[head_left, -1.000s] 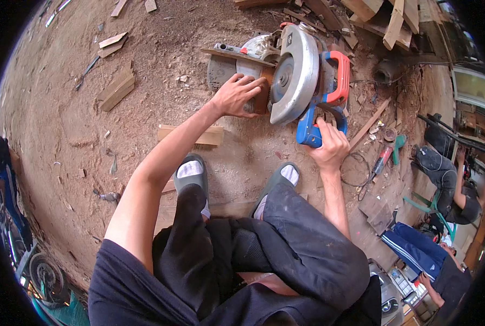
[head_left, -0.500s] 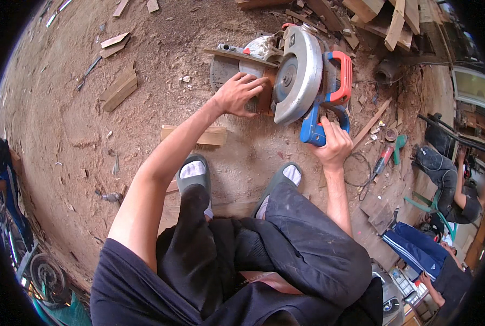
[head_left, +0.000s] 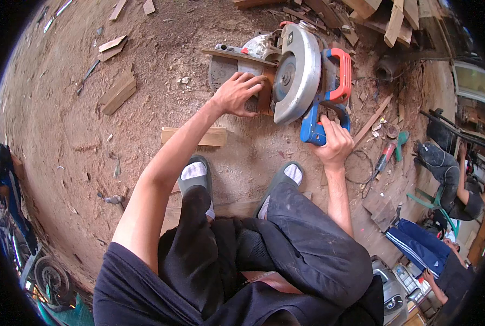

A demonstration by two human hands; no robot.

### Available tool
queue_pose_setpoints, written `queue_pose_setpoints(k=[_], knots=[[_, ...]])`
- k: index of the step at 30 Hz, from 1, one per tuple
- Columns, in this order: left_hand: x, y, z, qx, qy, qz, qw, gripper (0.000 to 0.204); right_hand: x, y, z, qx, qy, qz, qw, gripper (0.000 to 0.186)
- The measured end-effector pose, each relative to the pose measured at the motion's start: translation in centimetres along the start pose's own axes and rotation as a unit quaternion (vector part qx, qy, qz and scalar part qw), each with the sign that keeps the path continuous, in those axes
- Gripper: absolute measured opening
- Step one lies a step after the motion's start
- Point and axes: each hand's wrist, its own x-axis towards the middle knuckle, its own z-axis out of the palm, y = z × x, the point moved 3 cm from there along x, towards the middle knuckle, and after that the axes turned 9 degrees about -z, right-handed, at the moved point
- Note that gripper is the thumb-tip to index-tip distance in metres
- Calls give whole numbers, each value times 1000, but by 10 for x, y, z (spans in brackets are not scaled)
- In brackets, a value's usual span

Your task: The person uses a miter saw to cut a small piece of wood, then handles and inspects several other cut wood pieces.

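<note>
A miter saw (head_left: 299, 76) with a grey blade guard, a red carrying handle and a blue trigger handle sits on the dirt in front of me. My right hand (head_left: 334, 140) is wrapped round the blue handle (head_left: 312, 127). To the left of the blade, my left hand (head_left: 237, 95) lies across a reddish-brown piece of wood (head_left: 265, 98) at the saw's fence, its fingertips at the upper edge and its thumb by the lower. Part of that wood is hidden by the hand and guard. Below my left wrist rests a pale wooden block (head_left: 212, 136).
Wood offcuts (head_left: 118, 92) lie on the left, and a wood pile (head_left: 370, 13) stands at the far right. A red and green angle grinder (head_left: 386, 155) with a cable lies right of my foot. Two people (head_left: 448, 266) are at the right edge; another is at far left.
Both hands keep their places on the wood and the saw handle. The view has shifted slightly, and a person at the right has moved an arm.
</note>
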Motion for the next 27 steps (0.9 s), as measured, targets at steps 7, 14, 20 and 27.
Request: queue_pose_setpoints(k=[7,14,20,27], knots=[[0,0,-3,-26,-18,-1,1000,81,4,-2,-4,36,-38,31,998,50],[-4,-4,1,-26,26,26,999,74,6,3,-9,45,-59,54,996,59],[-2,-4,4,-20,34,33,999,70,1,5,-6,35,-69,55,996,62],[-3,-3,1,-15,27,37,999,68,10,-1,-11,46,-52,46,997,50]])
